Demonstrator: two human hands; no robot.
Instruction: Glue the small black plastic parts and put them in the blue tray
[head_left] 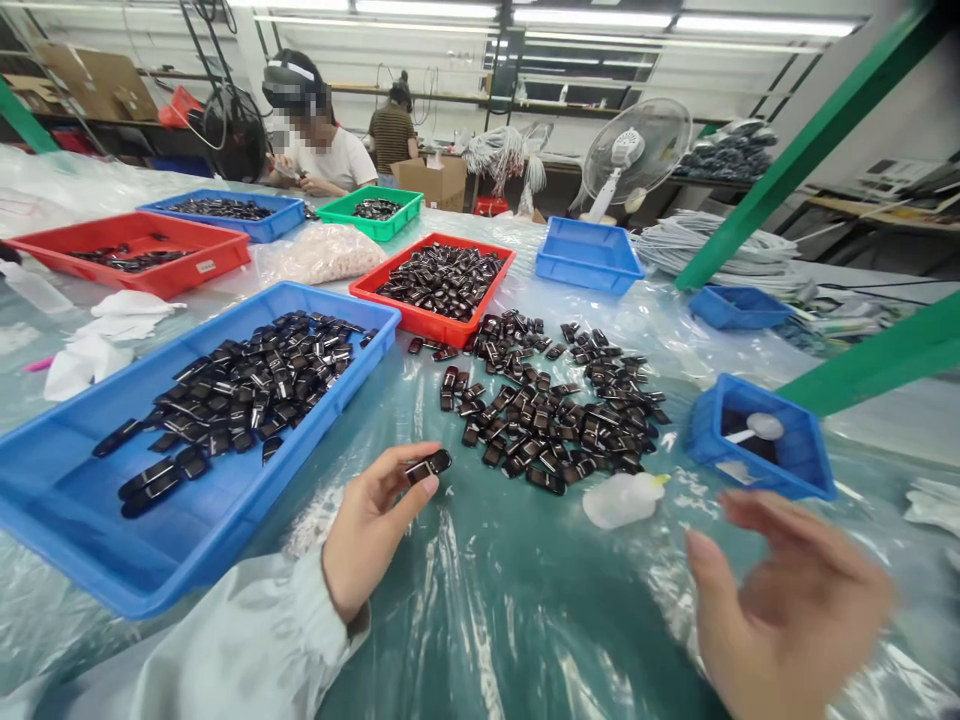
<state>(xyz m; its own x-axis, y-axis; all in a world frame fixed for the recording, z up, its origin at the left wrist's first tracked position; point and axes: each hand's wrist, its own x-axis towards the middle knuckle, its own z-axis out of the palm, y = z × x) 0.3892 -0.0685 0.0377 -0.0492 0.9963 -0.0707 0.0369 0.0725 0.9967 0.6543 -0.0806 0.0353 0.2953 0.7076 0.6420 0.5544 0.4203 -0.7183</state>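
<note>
Between thumb and fingers, my left hand (375, 530) holds a small black part (428, 466) above the green, plastic-covered table (480, 610). My right hand (787, 600) is at the lower right, slightly blurred, its thumb and fingers apart with nothing between them. A loose pile of similar black parts (555, 420) lies beyond and between the hands. At the near right edge of the pile, a white squeeze bottle (621, 500) lies on its side. Left of my left hand, a large blue tray (217, 535) holds many more black parts.
Behind the pile stands a red tray (431, 318) full of black parts. A small blue bin (817, 465) sits beyond my right hand, below a green bar (885, 350). Farther back are a blue tray (589, 265), a green tray (382, 228), a fan (626, 150) and two people.
</note>
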